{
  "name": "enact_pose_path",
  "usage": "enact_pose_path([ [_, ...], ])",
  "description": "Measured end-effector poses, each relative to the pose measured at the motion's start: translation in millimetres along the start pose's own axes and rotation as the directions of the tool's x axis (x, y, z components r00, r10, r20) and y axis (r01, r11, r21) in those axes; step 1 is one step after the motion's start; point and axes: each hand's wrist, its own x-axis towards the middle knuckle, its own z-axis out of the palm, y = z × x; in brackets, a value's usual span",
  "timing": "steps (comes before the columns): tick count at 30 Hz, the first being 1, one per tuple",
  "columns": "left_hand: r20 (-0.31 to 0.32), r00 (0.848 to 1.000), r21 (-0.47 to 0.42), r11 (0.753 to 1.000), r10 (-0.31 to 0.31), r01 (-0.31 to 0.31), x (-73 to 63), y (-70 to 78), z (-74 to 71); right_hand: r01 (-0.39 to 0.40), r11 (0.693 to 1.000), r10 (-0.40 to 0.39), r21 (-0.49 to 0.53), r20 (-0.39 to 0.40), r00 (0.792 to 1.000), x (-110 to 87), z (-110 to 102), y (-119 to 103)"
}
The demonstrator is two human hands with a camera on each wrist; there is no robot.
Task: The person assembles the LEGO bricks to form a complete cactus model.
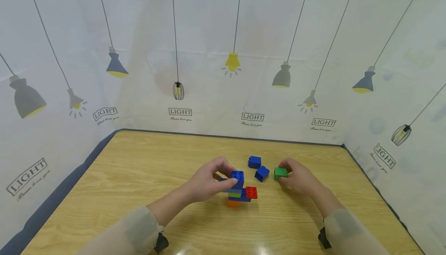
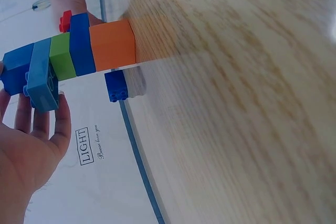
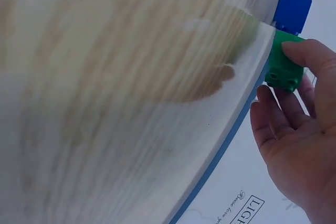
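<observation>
My left hand [image 1: 205,181] holds the top blue brick [image 1: 238,178] of a small upright stack between thumb and fingers. Below it come a lighter blue brick [image 2: 42,72] jutting sideways, a lime green brick [image 2: 63,56], a dark blue brick [image 2: 82,43] and an orange brick [image 2: 113,45] at the base on the table. A red brick [image 1: 251,192] sits on the dark blue brick's protruding right end. To the right of the stack, my right hand [image 1: 301,175] pinches a green brick [image 3: 286,56], its studs facing the palm.
Two loose blue bricks [image 1: 254,162] [image 1: 262,173] lie on the wooden table [image 1: 167,154] behind the stack, left of the green brick. A white sheet printed with lamps [image 1: 209,46] rises behind the table and along its sides.
</observation>
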Motion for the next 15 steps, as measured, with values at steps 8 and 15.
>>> enact_pose_path([
  [8,0.000,1.000,-0.012,1.000,-0.004,0.004,0.3,-1.1,0.3,0.065,0.988,-0.057,0.140,-0.056,0.997,-19.3,0.8,-14.5],
  [15,-0.002,1.000,-0.005,1.000,-0.002,0.002,0.6,-0.3,0.6,0.162,0.951,-0.137,0.265,-0.113,0.984,-37.6,0.3,-39.8],
])
